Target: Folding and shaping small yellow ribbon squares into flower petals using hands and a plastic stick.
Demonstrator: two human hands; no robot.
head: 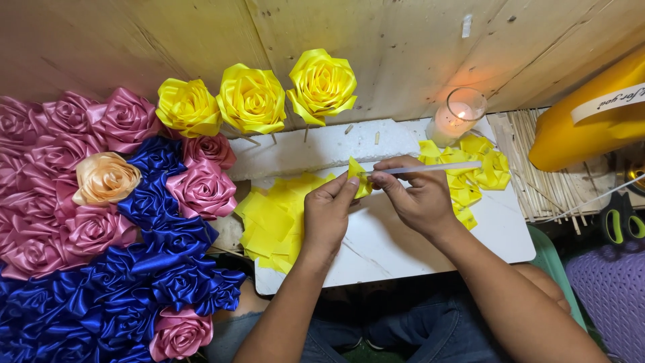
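Observation:
My left hand [329, 212] pinches a small folded piece of yellow ribbon [358, 176] at the tip of a thin white stick [430, 168]. My right hand [418, 195] grips the same stick and ribbon from the right. Both hands hover over a white marble-look board [396, 252] that lies across my lap. A pile of flat yellow ribbon squares [275, 222] lies left of my left hand. Several folded yellow petals [480, 168] lie behind my right hand.
Three finished yellow ribbon roses [254, 97] stand in a white foam block [322, 144]. Pink, blue and one peach rose [104, 178] are heaped at left. A lit candle in a glass [457, 114], wooden skewers [544, 175], a yellow ribbon spool [591, 117] and green-handled scissors [625, 218] are at right.

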